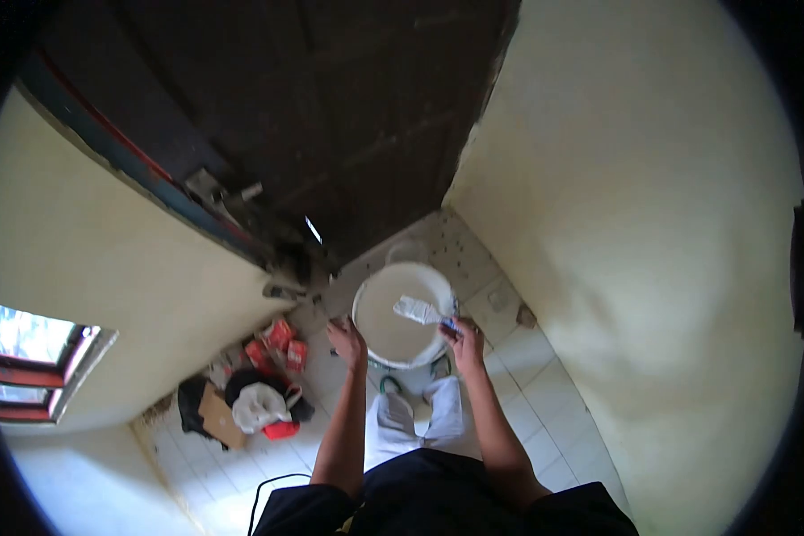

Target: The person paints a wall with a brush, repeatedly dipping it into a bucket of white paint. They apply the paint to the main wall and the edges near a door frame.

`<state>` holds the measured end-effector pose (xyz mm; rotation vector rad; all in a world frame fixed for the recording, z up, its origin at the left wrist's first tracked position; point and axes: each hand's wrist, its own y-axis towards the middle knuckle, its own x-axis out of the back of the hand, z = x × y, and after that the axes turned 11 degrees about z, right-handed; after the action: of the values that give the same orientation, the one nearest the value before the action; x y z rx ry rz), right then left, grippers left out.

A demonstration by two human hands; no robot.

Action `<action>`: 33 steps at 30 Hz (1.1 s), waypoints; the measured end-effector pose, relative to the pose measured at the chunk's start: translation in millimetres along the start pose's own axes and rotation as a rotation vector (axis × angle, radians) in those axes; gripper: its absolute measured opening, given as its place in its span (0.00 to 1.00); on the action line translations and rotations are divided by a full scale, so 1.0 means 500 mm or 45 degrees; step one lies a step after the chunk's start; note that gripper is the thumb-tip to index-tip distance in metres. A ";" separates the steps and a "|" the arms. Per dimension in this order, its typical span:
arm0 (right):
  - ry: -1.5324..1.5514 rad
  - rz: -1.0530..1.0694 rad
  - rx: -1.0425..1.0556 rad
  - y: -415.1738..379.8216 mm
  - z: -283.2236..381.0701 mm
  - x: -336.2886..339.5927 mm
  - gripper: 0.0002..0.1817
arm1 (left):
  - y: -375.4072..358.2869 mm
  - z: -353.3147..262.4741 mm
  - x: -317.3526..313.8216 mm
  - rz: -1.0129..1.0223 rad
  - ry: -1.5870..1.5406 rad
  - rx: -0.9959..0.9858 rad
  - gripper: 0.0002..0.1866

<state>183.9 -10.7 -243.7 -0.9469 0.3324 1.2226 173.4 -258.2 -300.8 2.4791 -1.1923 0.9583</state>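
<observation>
A large round white bucket [380, 299] of pale paint stands on the tiled floor in front of my feet. My right hand [463, 339] is closed around the handle of a paintbrush [417, 310], whose bristles look coated white and are over the bucket's opening. At the bucket's left side is my left hand [347, 341], its fingers curled; whether it touches the rim or holds anything is too small to tell.
A dark door [330, 116] with a metal handle [207, 188] is ahead. Pale walls [634, 223] rise on both sides. Red packets [281, 335], a white bag [259, 406] and a cardboard piece [221, 415] lie on the left floor. A window [27, 357] is farther left.
</observation>
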 end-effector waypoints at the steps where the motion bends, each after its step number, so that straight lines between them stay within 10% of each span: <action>1: 0.037 0.039 0.030 -0.013 0.014 -0.015 0.08 | 0.003 -0.014 0.010 0.022 -0.122 -0.117 0.16; 7: 0.194 0.136 0.206 -0.099 0.116 -0.080 0.07 | 0.000 -0.160 0.052 0.378 -1.177 -0.180 0.05; 19: 0.193 0.138 0.763 -0.089 0.475 -0.123 0.09 | -0.150 -0.575 -0.071 1.203 -1.183 0.071 0.09; 30: 0.000 0.354 1.145 0.057 0.893 -0.119 0.06 | -0.219 -0.828 -0.382 1.224 -1.381 0.169 0.06; 33: -0.652 0.362 1.305 0.089 0.987 -0.107 0.05 | -0.259 -0.935 -0.416 1.190 -1.447 0.193 0.06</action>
<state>-1.9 332.7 65.9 0.3036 0.6047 1.2695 -37.8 167.0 -70.1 2.5253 -2.8006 -0.4803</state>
